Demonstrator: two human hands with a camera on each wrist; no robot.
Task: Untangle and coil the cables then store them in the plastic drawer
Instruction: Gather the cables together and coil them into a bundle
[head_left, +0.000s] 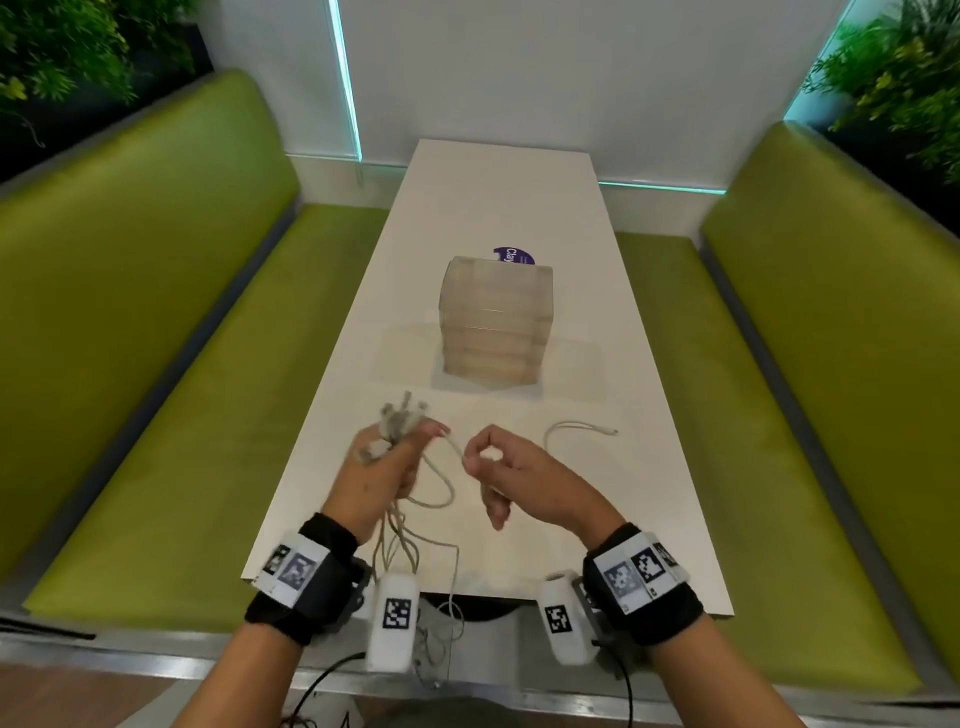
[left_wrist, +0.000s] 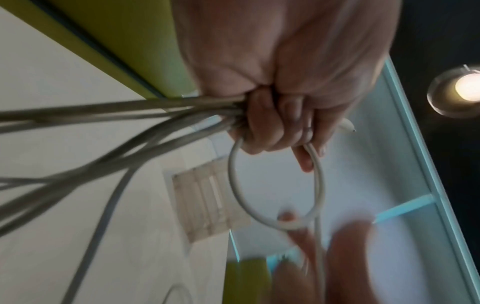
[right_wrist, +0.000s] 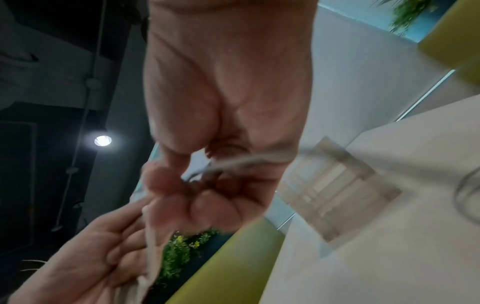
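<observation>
Seen from the person's head, looking down a long white bench (head_left: 519, 208) set between two green seats.

Nearest, both hands are raised just above the near end of the bench. The left hand (head_left: 382, 467) is clenched round a bundle of pale cables (head_left: 415, 519); several plug ends stick up out of the top of the fist, and the loose lengths hang down past the near edge of the bench, crossing one another. The left wrist view shows the fingers (left_wrist: 262, 127) curled tight round the strands, with one small loop hanging below the fist. The right hand (head_left: 519, 467), just beside the left, pinches a single strand of the same bundle between thumb and forefinger, its other fingers loosely curled. It appears to be drawing that strand out or starting a coil.

A little farther on, to the right, one loose cable (head_left: 576, 428) lies on the bench in an open curve, uncoiled.

Beyond, near the middle of the bench, stands the clear plastic drawer (head_left: 496, 322), a small stack of drawers, all apparently closed. Whether anything lies inside is unclear.

Judging by this, the task is at an early stage: untangling is under way, no finished coil shows, and nothing has visibly been stored.
</observation>
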